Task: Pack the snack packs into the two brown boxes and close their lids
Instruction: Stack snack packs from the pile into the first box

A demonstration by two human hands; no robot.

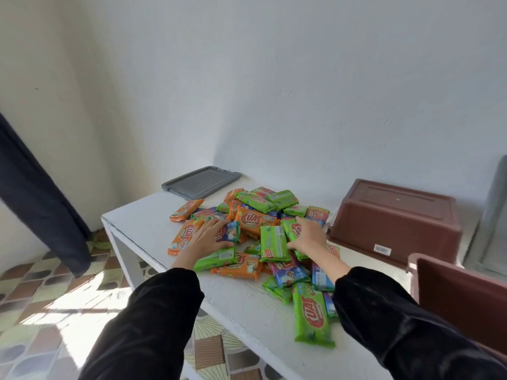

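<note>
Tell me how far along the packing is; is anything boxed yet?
Done: nothing visibly. The snack packs lie heaped on the white table; one brown box sits upside down beside them, the other box has its inside mostly out of view. In hand: the left hand and right hand lie on the heap. Remaining: turn the box over, fill both, fit lids; a grey lid lies at the table's back.

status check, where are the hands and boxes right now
Left hand and right hand flat on snack packs, nothing lifted. Upturned brown box by wall, second brown box near right, lidless. Grey lid behind pile.
</note>
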